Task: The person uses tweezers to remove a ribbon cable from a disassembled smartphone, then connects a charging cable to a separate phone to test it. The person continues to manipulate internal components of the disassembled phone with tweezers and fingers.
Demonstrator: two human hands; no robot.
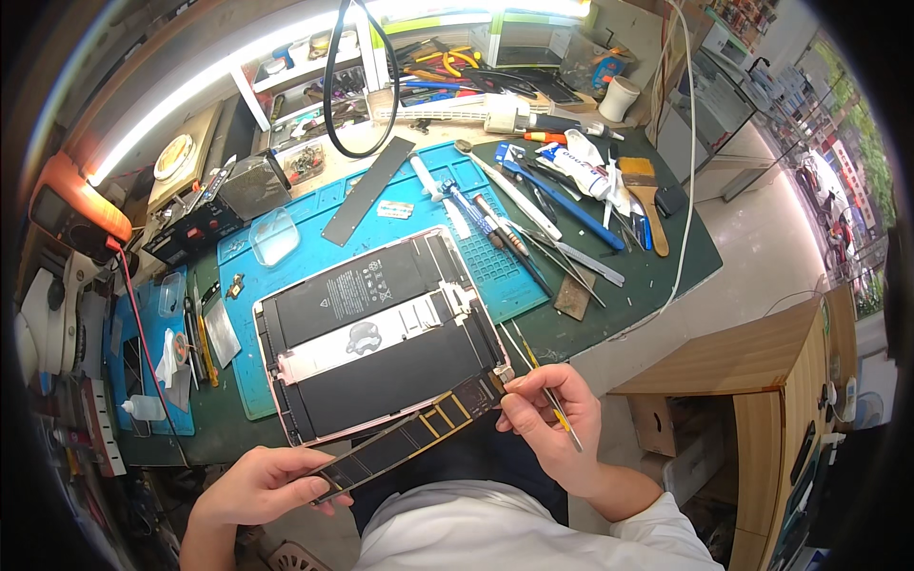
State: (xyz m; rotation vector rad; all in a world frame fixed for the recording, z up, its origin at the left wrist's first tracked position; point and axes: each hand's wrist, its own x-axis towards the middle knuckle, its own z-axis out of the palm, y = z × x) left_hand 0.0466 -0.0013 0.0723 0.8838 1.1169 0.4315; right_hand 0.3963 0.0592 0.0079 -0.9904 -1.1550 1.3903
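Note:
A long, narrow dark circuit board (409, 440) with gold-edged sections is held at a slant in front of me, its right end higher. My left hand (262, 487) pinches its lower left end between thumb and fingers. At the other end, my right hand (557, 423) grips the board near its corner. Yellow-and-silver tweezers (547, 388) are tucked in that same hand. Just beyond the board lies an opened tablet (259, 328), its two black batteries (376, 385) on either side of a silver middle strip. The board overlaps the tablet's near edge in view.
A blue work mat (249, 385) lies under the tablet. Beyond it rest a dark flat strip (367, 193) and a clear plastic box (274, 236). Screwdrivers, a blue pry tool (571, 209) and a brush (643, 190) crowd the right. An orange multimeter (81, 205) stands left.

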